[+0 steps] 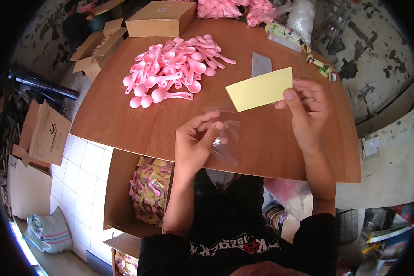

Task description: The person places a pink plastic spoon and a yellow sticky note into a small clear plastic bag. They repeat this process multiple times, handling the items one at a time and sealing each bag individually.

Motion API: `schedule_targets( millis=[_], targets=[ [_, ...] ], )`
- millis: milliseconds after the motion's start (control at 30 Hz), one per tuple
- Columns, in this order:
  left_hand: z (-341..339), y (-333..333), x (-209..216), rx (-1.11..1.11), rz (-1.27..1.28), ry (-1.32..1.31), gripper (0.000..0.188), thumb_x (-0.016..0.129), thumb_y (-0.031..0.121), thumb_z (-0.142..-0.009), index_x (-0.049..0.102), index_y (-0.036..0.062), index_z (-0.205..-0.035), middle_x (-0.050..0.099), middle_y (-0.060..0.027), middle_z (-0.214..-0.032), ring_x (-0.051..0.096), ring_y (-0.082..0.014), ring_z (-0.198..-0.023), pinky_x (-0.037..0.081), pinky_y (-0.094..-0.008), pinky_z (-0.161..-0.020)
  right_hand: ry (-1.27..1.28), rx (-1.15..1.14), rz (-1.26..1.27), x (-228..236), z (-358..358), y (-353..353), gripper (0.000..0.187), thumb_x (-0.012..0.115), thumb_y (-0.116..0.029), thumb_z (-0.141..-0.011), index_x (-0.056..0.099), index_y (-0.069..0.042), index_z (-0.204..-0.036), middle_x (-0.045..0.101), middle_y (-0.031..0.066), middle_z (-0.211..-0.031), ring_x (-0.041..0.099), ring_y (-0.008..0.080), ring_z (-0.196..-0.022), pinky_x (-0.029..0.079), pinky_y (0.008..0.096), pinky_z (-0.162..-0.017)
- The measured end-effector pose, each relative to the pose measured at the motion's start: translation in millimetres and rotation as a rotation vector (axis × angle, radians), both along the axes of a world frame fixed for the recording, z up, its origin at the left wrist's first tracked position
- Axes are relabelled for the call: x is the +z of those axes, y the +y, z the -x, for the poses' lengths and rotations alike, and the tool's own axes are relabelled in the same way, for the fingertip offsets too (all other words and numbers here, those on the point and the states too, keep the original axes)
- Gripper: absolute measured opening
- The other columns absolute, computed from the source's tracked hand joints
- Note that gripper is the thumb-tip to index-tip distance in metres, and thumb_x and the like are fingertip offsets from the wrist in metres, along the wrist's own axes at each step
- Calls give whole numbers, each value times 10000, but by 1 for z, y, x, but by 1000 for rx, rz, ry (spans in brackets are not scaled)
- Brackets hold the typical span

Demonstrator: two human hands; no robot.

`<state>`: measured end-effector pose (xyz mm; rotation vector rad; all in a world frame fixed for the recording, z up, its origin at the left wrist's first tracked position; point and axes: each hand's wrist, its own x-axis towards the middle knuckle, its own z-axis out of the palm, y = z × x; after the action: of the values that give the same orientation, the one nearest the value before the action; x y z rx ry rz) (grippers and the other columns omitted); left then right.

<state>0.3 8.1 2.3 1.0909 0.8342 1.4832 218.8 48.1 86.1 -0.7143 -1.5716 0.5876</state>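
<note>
Between the thumb and fingers of my left hand [198, 141] is a clear plastic bag [230, 141], held near the table's front edge. My right hand [306, 108] pinches a pale yellow card [261, 90] by its right end, raised above the table and tilted. The card's tip reaches toward the bag but stays apart from it. Beyond the card lies a greyish flat piece [261, 63], partly covered by it. A heap of pink plastic spoons [172, 69] lies on the table ahead of my left hand.
The brown wooden table [110, 112] carries a closed cardboard box [161, 19], bagged pink spoons [218, 8] and small labelled rolls or strips [315, 62]. Below its front edge, an open carton [122, 193] holds many packed spoons [149, 186]. More cartons [46, 131] stand at left.
</note>
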Motion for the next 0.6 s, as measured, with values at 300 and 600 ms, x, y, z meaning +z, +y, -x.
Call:
schedule_targets(
  millis=[300, 600],
  targets=[
    [15, -8, -1, -19, -86, 30, 222, 646, 37, -932, 640, -75, -1124, 728, -110, -948, 676, -115, -822, 530, -237, -725, -235, 171, 59, -3, 16, 6, 165, 678, 18, -888, 621, 21, -1043, 665, 74, -906, 651, 106, -735, 521, 206, -641],
    [12, -16, -3, -139, -26, 134, 199, 647, 70, -942, 665, -66, -1086, 723, -93, -921, 682, -120, -792, 541, -235, -719, -468, 122, 76, 7, 9, -12, 158, 700, -16, -871, 680, 6, -1026, 691, 59, -935, 647, 100, -810, 504, 236, -701]
  ],
)
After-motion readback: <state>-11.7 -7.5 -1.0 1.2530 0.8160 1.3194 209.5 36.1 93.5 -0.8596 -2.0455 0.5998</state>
